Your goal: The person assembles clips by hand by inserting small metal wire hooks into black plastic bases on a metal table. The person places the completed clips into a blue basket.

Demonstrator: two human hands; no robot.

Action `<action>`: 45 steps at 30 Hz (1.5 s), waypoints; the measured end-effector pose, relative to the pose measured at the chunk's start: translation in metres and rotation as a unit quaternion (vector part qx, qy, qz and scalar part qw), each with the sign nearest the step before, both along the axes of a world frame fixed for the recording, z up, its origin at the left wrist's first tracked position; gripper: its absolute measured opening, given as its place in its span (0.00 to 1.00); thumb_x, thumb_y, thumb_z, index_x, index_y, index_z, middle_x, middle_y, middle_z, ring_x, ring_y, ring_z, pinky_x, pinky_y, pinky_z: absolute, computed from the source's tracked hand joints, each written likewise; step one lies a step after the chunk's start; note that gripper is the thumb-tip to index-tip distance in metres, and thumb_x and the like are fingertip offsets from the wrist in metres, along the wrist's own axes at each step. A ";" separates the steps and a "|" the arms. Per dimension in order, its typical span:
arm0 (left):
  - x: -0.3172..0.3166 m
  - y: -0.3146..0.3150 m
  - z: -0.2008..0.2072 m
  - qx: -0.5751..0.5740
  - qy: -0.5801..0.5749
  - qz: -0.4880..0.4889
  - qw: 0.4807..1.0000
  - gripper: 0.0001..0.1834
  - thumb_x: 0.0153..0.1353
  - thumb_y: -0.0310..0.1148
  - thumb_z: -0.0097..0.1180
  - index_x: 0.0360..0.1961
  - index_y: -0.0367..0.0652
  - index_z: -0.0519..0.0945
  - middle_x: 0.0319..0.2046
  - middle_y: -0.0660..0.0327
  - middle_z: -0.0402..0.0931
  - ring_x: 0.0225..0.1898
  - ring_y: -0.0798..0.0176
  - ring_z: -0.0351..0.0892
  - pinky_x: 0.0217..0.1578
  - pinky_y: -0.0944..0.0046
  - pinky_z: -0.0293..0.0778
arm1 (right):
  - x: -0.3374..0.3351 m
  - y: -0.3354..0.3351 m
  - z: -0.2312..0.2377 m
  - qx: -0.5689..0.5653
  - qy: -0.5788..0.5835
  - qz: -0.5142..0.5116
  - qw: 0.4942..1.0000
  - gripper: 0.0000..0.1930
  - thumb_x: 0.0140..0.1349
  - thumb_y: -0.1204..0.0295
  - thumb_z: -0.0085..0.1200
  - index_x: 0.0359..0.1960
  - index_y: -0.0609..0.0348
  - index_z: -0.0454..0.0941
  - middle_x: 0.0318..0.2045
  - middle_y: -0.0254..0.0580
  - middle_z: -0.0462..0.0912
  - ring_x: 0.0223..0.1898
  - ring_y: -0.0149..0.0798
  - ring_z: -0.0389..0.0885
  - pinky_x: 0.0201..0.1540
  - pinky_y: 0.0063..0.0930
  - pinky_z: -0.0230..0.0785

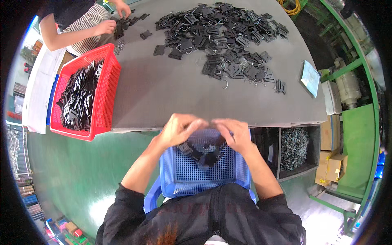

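My left hand (182, 128) and my right hand (234, 132) are raised above a blue plastic mesh basket (204, 175) at my lap, near the table's front edge. Both have their fingers apart, tips toward each other, somewhat smeared by motion. Below them, several black plastic buckle pieces (209, 158) show as a blur inside the basket's outline, apart from my fingers. Whether they are falling or lying against the basket wall I cannot tell. On the grey table (151, 90) ahead spreads a large pile of black plastic buckles with metal wire hooks (220, 34).
A red basket (110, 81) full of black pieces stands at the left. Beyond it, a co-worker's hands (107, 27) handle black buckles. A dark bin of metal hooks (295, 149) sits to the right below table level. A light blue sheet (310, 78) lies at the table's right edge.
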State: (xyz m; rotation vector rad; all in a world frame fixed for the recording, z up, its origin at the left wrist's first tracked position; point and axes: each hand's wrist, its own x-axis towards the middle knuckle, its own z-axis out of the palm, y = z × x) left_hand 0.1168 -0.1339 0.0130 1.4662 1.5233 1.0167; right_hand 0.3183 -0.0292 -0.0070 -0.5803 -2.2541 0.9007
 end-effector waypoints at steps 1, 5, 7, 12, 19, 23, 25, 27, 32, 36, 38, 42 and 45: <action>-0.001 0.015 0.003 0.039 0.064 0.035 0.997 0.12 0.63 0.35 0.52 0.37 0.39 0.83 0.31 0.53 0.81 0.33 0.56 0.81 0.35 0.62 0.75 | -0.006 0.008 0.006 -0.028 0.002 -0.012 1.000 0.06 0.56 0.73 0.58 0.34 0.58 0.82 0.34 0.42 0.84 0.37 0.41 0.83 0.42 0.32 0.75; -0.022 0.100 -0.009 0.221 0.159 0.172 0.947 0.10 0.59 0.29 0.53 0.42 0.43 0.81 0.35 0.54 0.80 0.39 0.51 0.78 0.41 0.58 0.73 | -0.060 0.086 0.018 0.070 0.035 -0.139 0.987 0.08 0.56 0.75 0.56 0.38 0.54 0.79 0.34 0.40 0.81 0.35 0.45 0.80 0.37 0.34 0.73; -0.033 0.143 -0.016 0.254 0.216 0.201 0.921 0.12 0.58 0.28 0.53 0.45 0.45 0.80 0.41 0.55 0.78 0.45 0.51 0.75 0.46 0.57 0.72 | -0.084 0.122 0.006 0.152 0.015 -0.198 0.968 0.13 0.56 0.73 0.56 0.43 0.57 0.76 0.42 0.43 0.78 0.46 0.49 0.76 0.46 0.39 0.70; -0.043 0.200 -0.041 0.258 0.319 0.169 0.896 0.13 0.59 0.33 0.51 0.44 0.49 0.80 0.48 0.59 0.75 0.51 0.54 0.71 0.53 0.56 0.69 | -0.105 0.104 -0.027 0.269 -0.060 -0.177 0.945 0.21 0.52 0.68 0.60 0.48 0.59 0.73 0.44 0.47 0.76 0.51 0.51 0.71 0.53 0.45 0.62; -0.059 0.122 -0.025 0.207 0.285 0.132 0.927 0.04 0.55 0.25 0.57 0.33 0.41 0.80 0.34 0.59 0.76 0.33 0.55 0.77 0.34 0.60 0.74 | -0.051 0.092 -0.006 0.001 0.025 -0.134 0.991 0.10 0.50 0.77 0.62 0.36 0.60 0.79 0.31 0.41 0.79 0.35 0.42 0.79 0.40 0.30 0.71; -0.056 0.113 -0.006 0.208 0.071 0.199 0.955 0.05 0.55 0.23 0.58 0.34 0.41 0.81 0.31 0.60 0.79 0.30 0.64 0.79 0.33 0.65 0.75 | -0.065 0.114 0.016 0.031 0.020 -0.094 0.995 0.08 0.54 0.72 0.60 0.35 0.59 0.80 0.34 0.43 0.80 0.37 0.45 0.80 0.41 0.33 0.70; -0.056 0.107 0.005 0.128 -0.151 0.247 0.949 0.07 0.55 0.22 0.58 0.36 0.40 0.82 0.29 0.62 0.80 0.28 0.69 0.78 0.32 0.68 0.75 | -0.074 0.118 0.021 0.017 0.020 -0.102 0.994 0.08 0.54 0.71 0.60 0.35 0.58 0.81 0.34 0.43 0.80 0.37 0.44 0.80 0.42 0.33 0.70; -0.063 0.104 0.005 0.132 -0.074 0.208 0.966 0.07 0.57 0.25 0.59 0.38 0.38 0.82 0.31 0.66 0.80 0.28 0.74 0.75 0.33 0.72 0.73 | -0.078 0.115 0.023 -0.011 0.012 -0.104 0.994 0.08 0.55 0.70 0.59 0.36 0.59 0.81 0.34 0.43 0.80 0.38 0.43 0.80 0.43 0.32 0.70; -0.082 0.103 0.023 0.131 -0.028 0.225 0.965 0.10 0.56 0.25 0.59 0.40 0.38 0.81 0.29 0.66 0.81 0.31 0.75 0.76 0.35 0.72 0.73 | -0.068 0.119 0.010 -0.069 0.005 -0.108 0.992 0.08 0.56 0.72 0.59 0.37 0.58 0.81 0.36 0.42 0.80 0.39 0.42 0.80 0.44 0.32 0.71; -0.071 0.107 0.042 0.173 0.048 0.216 0.960 0.12 0.55 0.24 0.59 0.42 0.40 0.80 0.27 0.64 0.80 0.29 0.74 0.76 0.33 0.71 0.74 | -0.064 0.115 0.011 -0.009 -0.060 -0.117 0.991 0.13 0.51 0.68 0.63 0.39 0.55 0.80 0.38 0.42 0.79 0.41 0.44 0.79 0.44 0.34 0.72; -0.062 0.113 0.059 0.196 0.103 0.195 0.956 0.14 0.55 0.24 0.59 0.44 0.41 0.80 0.27 0.62 0.80 0.28 0.74 0.76 0.33 0.70 0.74 | -0.071 0.107 0.013 0.078 -0.087 -0.116 0.986 0.20 0.47 0.64 0.66 0.43 0.54 0.79 0.39 0.41 0.78 0.43 0.46 0.77 0.44 0.37 0.72; -0.051 0.134 0.074 0.224 0.155 0.189 0.943 0.23 0.53 0.21 0.56 0.52 0.45 0.74 0.27 0.56 0.80 0.29 0.64 0.81 0.34 0.64 0.76 | -0.082 0.097 0.018 0.111 -0.098 -0.099 0.984 0.23 0.49 0.64 0.64 0.47 0.56 0.76 0.44 0.45 0.75 0.49 0.49 0.73 0.49 0.39 0.68; -0.071 0.152 0.048 0.082 0.322 0.164 0.929 0.28 0.49 0.19 0.53 0.56 0.42 0.70 0.29 0.51 0.80 0.31 0.51 0.81 0.37 0.57 0.74 | -0.085 0.096 0.011 0.147 -0.089 -0.118 0.978 0.17 0.48 0.68 0.64 0.41 0.54 0.78 0.39 0.42 0.77 0.43 0.48 0.76 0.43 0.39 0.71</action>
